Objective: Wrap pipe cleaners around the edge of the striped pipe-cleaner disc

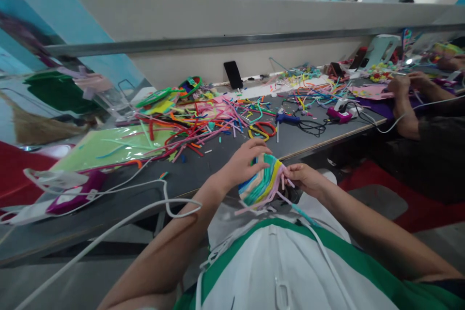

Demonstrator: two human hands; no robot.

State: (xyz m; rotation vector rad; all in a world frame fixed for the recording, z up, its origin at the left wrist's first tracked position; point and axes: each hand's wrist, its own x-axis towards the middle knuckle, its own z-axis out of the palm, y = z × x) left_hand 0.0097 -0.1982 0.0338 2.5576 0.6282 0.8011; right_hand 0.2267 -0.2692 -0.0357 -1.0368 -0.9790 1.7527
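A striped piece of pipe cleaners, with bands of blue, cream, teal, yellow and pink, is held over my lap at the table's front edge. My left hand grips its upper left side, thumb across the front and fingers over the top. At the right edge, my right hand pinches the pink pipe cleaner ends. A loose pink-and-teal pipe cleaner trails down below it to my shirt. What lies behind the striped piece is hidden.
Heaps of coloured pipe cleaners cover the grey table. A blue glue gun, a phone and a purple power strip stand around. White cables cross at the left. A co-worker's hands are at the right.
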